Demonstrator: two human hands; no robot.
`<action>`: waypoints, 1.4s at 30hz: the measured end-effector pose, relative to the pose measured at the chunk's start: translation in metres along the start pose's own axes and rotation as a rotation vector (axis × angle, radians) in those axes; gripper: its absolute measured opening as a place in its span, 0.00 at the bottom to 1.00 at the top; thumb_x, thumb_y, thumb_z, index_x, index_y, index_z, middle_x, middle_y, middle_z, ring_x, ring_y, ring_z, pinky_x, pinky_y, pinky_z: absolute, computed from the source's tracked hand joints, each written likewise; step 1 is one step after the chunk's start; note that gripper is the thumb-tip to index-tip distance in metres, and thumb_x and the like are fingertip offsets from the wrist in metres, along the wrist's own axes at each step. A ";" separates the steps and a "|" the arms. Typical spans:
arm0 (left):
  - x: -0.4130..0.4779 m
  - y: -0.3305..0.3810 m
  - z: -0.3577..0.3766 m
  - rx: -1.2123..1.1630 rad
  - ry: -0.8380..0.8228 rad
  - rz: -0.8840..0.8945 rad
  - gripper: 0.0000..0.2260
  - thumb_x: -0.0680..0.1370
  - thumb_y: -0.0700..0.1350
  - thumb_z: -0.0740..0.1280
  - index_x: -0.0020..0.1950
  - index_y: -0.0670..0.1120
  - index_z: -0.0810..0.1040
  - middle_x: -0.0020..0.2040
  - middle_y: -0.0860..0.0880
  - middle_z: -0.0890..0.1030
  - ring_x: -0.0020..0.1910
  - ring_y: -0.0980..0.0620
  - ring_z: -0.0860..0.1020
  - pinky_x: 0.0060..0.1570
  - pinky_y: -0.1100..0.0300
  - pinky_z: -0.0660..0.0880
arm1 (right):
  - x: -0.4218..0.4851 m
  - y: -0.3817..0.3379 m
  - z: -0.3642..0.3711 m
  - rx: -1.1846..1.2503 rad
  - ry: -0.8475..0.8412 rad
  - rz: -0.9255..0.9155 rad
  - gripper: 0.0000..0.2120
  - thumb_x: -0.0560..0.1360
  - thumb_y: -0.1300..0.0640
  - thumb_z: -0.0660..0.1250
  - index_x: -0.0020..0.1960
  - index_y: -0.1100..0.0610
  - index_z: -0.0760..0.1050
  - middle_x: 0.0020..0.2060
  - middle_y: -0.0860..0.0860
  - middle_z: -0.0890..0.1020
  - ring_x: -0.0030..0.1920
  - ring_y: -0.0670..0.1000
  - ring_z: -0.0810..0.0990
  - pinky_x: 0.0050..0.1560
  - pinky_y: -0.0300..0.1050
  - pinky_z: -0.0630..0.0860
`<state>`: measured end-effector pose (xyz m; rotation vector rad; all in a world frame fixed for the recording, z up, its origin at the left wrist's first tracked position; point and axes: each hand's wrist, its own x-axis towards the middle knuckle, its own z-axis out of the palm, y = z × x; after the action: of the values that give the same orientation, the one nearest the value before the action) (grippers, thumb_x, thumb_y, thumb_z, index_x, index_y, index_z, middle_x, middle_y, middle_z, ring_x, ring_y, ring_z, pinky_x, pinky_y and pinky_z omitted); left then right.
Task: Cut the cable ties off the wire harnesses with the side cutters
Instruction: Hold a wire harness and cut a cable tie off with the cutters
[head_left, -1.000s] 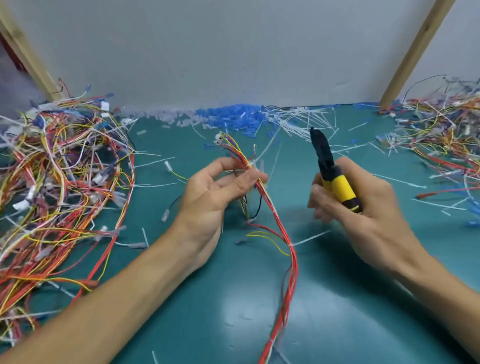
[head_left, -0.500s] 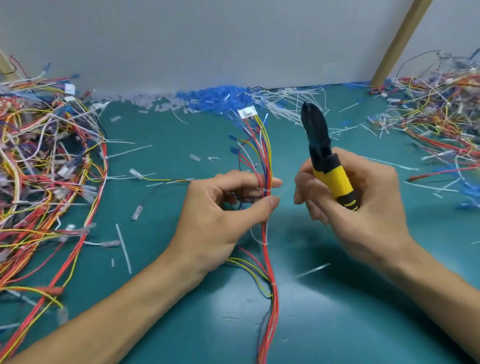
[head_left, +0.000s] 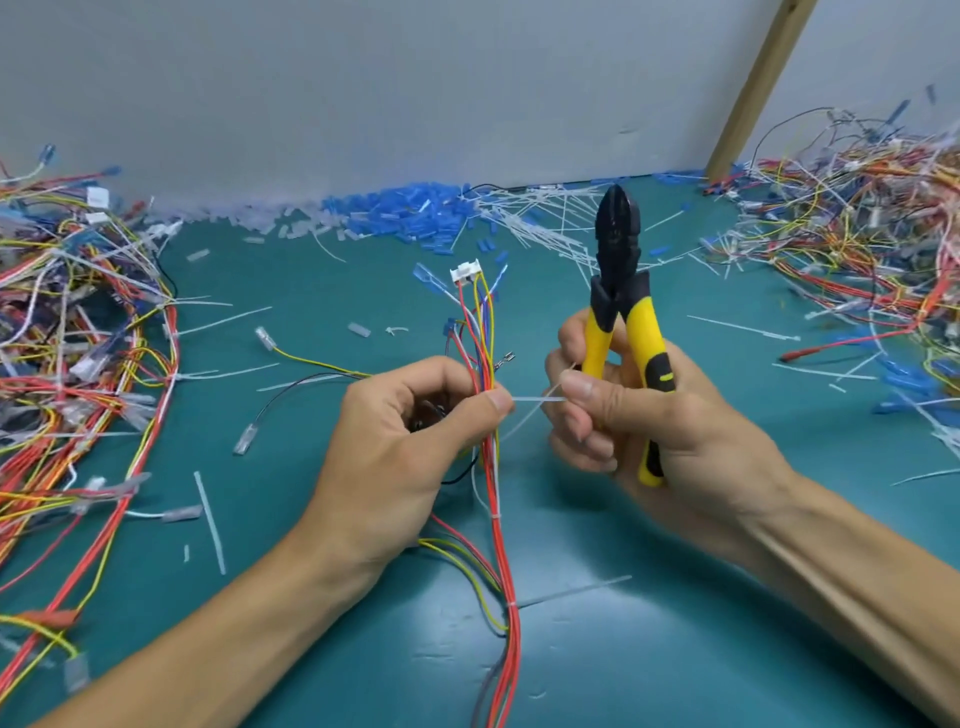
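Left hand (head_left: 395, 447) pinches wire harness (head_left: 511, 649) at counter (head_left: 311, 291) centre. Right hand (head_left: 654, 421) just right of it grips side cutters (head_left: 621, 291) upright, thumb also pinching white cable tie (head_left: 537, 399) stretched between both hands.

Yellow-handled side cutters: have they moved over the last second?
Yes. The yellow-handled side cutters swung from left-leaning to upright, their tip now closer to the slanted wooden post.

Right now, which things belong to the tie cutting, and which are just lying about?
In use: side cutters in the right hand; wire harness in the left hand; cable tie spanning between the hands.
Lying about: left wire pile; right wire pile; blue sleeves; cut-off ties.
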<state>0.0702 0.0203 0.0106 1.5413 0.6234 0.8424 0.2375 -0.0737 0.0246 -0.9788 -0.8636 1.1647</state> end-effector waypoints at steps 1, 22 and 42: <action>0.000 0.001 0.000 0.000 -0.010 -0.002 0.12 0.73 0.47 0.73 0.38 0.38 0.79 0.35 0.33 0.71 0.36 0.49 0.67 0.36 0.57 0.63 | 0.000 0.000 0.001 0.018 -0.004 -0.001 0.07 0.76 0.65 0.66 0.50 0.57 0.69 0.31 0.55 0.70 0.28 0.50 0.63 0.30 0.42 0.63; -0.007 -0.002 -0.002 0.322 0.132 0.324 0.03 0.74 0.42 0.74 0.46 0.48 0.85 0.46 0.43 0.76 0.47 0.47 0.76 0.49 0.53 0.74 | 0.000 0.006 0.001 -0.185 0.120 -0.253 0.07 0.76 0.65 0.67 0.48 0.59 0.69 0.30 0.51 0.72 0.29 0.54 0.67 0.30 0.43 0.66; -0.002 0.001 -0.003 -0.184 -0.154 0.035 0.17 0.69 0.32 0.72 0.54 0.41 0.72 0.50 0.48 0.76 0.50 0.53 0.77 0.45 0.62 0.76 | 0.004 0.008 -0.004 -0.291 -0.048 0.027 0.02 0.74 0.57 0.72 0.45 0.56 0.82 0.32 0.58 0.78 0.28 0.54 0.71 0.30 0.45 0.65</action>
<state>0.0667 0.0204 0.0117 1.4372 0.3971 0.7770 0.2393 -0.0699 0.0155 -1.2052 -1.0821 1.1080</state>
